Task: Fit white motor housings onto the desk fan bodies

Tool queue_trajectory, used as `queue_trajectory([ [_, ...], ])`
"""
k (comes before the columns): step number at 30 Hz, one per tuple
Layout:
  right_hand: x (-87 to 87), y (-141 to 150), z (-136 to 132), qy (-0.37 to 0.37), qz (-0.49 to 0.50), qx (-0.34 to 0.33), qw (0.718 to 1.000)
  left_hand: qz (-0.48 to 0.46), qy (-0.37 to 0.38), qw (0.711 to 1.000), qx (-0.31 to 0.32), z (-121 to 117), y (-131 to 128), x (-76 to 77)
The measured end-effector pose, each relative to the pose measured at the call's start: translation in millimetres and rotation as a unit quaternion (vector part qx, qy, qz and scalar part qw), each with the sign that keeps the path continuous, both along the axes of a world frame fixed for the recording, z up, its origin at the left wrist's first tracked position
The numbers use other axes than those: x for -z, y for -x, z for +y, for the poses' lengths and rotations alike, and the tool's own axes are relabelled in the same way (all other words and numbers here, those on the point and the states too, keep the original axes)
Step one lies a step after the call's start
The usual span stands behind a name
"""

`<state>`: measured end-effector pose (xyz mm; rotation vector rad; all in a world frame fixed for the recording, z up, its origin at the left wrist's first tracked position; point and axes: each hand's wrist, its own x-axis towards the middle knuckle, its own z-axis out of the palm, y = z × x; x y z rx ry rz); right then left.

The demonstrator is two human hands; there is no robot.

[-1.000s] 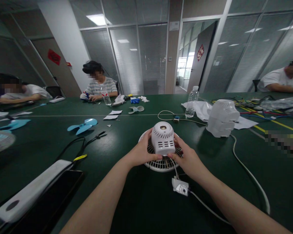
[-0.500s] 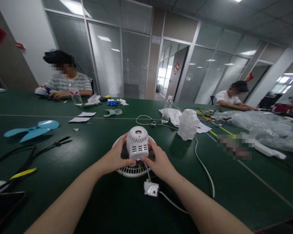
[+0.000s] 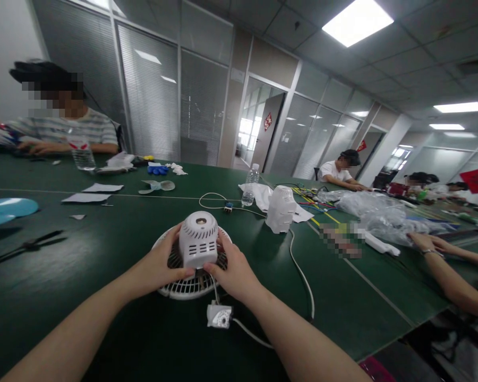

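Observation:
Between my hands is a white fan motor housing (image 3: 199,241) with vent slots, resting over the round fan grille (image 3: 187,288) on the green table. My left hand (image 3: 161,265) wraps its left side, the thumb along the lower front edge. On the other side my right hand (image 3: 233,265) grips the housing, thumb at the lower front corner. A white cord runs from beneath it to a small white switch box (image 3: 220,315) lying near me. The fingertips behind the housing are hidden.
To the right stand a white plastic housing (image 3: 281,209) and a water bottle (image 3: 250,184). Blue fan blades (image 3: 10,209) and a dark cable (image 3: 24,248) lie left. Clear plastic bags (image 3: 382,209) are piled right, near another person's hands (image 3: 426,244). Co-workers sit across the table.
The view has swung to the right, so everything appears shifted left and another person's arms now show at the right. My hands keep the same hold on the housing.

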<state>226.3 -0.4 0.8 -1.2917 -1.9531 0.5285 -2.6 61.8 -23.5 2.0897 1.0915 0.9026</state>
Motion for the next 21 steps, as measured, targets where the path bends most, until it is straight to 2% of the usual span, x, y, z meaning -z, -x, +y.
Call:
queue_trajectory([
  [12,4.2,4.6,5.8,0.001,-0.041,-0.001,0.999,-0.008,-0.054,0.998,0.031,-1.1,5.2,-7.0],
  [21,8.7,6.3,9.3,0.015,-0.061,0.009,0.998,0.025,-0.052,0.998,0.026,-5.0,9.3,-9.7],
])
